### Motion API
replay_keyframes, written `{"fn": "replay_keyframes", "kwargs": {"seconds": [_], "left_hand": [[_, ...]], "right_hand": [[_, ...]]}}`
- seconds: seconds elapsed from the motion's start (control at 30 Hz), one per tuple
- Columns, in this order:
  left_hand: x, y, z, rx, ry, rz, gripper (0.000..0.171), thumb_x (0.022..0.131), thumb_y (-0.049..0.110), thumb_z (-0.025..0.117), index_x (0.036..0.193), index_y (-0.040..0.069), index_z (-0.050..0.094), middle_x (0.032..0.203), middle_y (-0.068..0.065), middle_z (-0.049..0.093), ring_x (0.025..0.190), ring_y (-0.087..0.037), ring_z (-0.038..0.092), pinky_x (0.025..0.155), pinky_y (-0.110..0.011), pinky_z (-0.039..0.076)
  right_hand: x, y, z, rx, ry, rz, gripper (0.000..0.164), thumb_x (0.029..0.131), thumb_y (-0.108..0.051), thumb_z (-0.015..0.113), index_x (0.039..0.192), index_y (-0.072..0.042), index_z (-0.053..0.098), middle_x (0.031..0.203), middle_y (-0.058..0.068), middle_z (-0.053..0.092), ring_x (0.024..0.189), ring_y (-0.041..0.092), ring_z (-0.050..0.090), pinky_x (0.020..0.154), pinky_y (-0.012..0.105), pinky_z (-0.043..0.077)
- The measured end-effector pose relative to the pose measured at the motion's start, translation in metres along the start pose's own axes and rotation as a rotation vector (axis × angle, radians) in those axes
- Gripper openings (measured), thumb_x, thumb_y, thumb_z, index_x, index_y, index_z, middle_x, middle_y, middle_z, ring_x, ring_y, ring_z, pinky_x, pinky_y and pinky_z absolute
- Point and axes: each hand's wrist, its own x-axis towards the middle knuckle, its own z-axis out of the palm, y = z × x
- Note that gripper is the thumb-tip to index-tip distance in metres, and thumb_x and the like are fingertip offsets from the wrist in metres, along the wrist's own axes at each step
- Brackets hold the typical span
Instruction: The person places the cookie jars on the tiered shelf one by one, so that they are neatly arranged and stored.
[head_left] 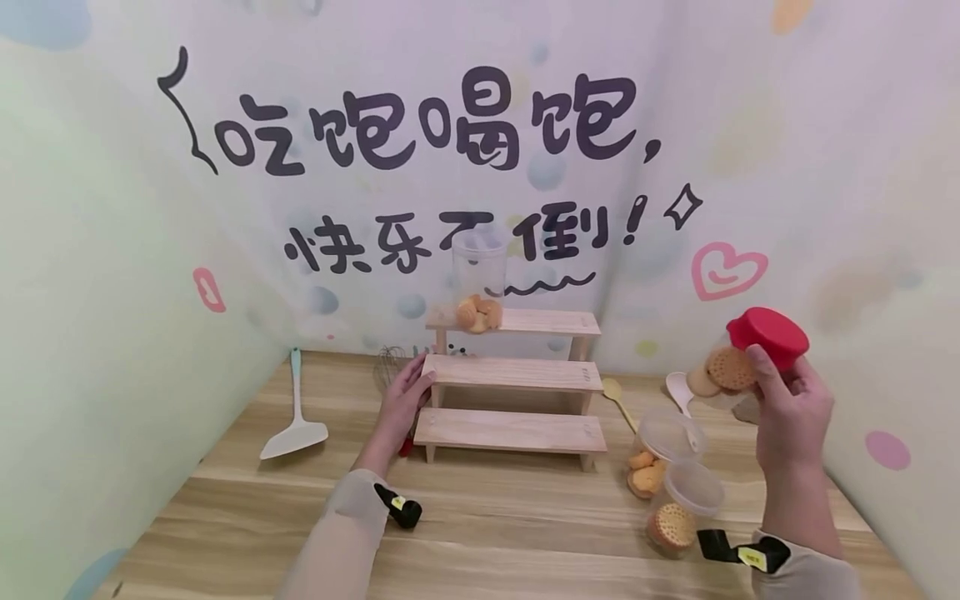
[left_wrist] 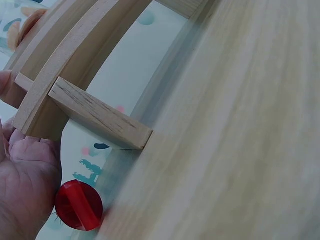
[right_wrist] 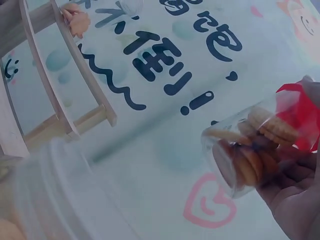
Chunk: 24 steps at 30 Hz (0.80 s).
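Note:
A three-step wooden stand [head_left: 510, 429] stands at the back of the table. My left hand [head_left: 403, 398] grips the left end of its middle step, and the palm shows below that end in the left wrist view. My right hand [head_left: 795, 408] holds a clear jar [right_wrist: 240, 165] of round cookies [head_left: 731, 369] by its red lid [head_left: 772, 336], raised at the right. This jar is tilted onto its side, lid end towards the palm. On the top step, near its left end, is another clear jar [head_left: 480, 265] with cookies at the bottom.
Two more clear jars, one behind [head_left: 670, 435] and one in front [head_left: 693, 490], stand on the table at right with cookies inside. A white spatula [head_left: 296, 429] lies left; a whisk [head_left: 390, 367] is behind my left hand. A yellow spoon [head_left: 615, 392] and white ladle [head_left: 679, 387] lie right.

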Motion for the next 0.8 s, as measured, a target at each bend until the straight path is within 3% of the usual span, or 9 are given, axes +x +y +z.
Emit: {"fn": "replay_keyframes", "kwargs": {"seconds": [0.17,0.3,0.53,0.67,0.8], "left_hand": [[0.001,-0.002,-0.002,-0.006,0.008,0.002,0.066,0.098,0.033,0.067,0.155,0.015,0.039,0.160,-0.008,0.036,0.143,-0.024,0.039,0.116,-0.041,0.036],[0.001,-0.002,-0.001,-0.007,0.010,0.010,0.065,0.098,0.032,0.067,0.155,0.014,0.040,0.159,-0.009,0.037,0.143,-0.025,0.040,0.115,-0.041,0.037],[0.000,0.001,-0.007,-0.004,0.024,0.016,0.066,0.098,0.031,0.067,0.155,0.013,0.039,0.159,-0.009,0.037,0.143,-0.025,0.040,0.115,-0.040,0.037],[-0.002,0.002,-0.007,-0.007,0.028,0.009,0.065,0.099,0.029,0.067,0.155,0.011,0.039,0.160,-0.009,0.036,0.144,-0.025,0.039,0.116,-0.041,0.036],[-0.002,0.001,-0.001,-0.013,0.012,0.008,0.067,0.099,0.028,0.067,0.155,0.009,0.037,0.160,-0.011,0.035,0.144,-0.027,0.037,0.115,-0.043,0.036]], "right_hand": [[0.000,0.000,0.008,-0.138,-0.011,0.066,0.047,0.096,-0.014,0.068,0.142,-0.011,0.056,0.132,0.004,0.056,0.117,0.015,0.048,0.083,0.009,0.051],[-0.002,-0.005,0.025,-0.141,0.007,0.105,0.052,0.096,-0.019,0.070,0.144,-0.014,0.052,0.133,0.002,0.054,0.113,0.014,0.046,0.077,0.011,0.049],[-0.009,0.002,0.096,-0.151,-0.052,0.116,0.057,0.093,-0.030,0.073,0.143,-0.012,0.051,0.134,0.005,0.055,0.119,0.017,0.047,0.093,0.021,0.044],[-0.013,0.025,0.137,-0.231,-0.143,0.106,0.063,0.092,-0.039,0.072,0.145,-0.014,0.048,0.136,0.007,0.055,0.119,0.020,0.050,0.097,0.029,0.046],[-0.011,0.059,0.164,-0.283,-0.208,0.091,0.069,0.090,-0.048,0.072,0.146,-0.016,0.047,0.138,0.007,0.057,0.120,0.019,0.053,0.101,0.033,0.046]]}}
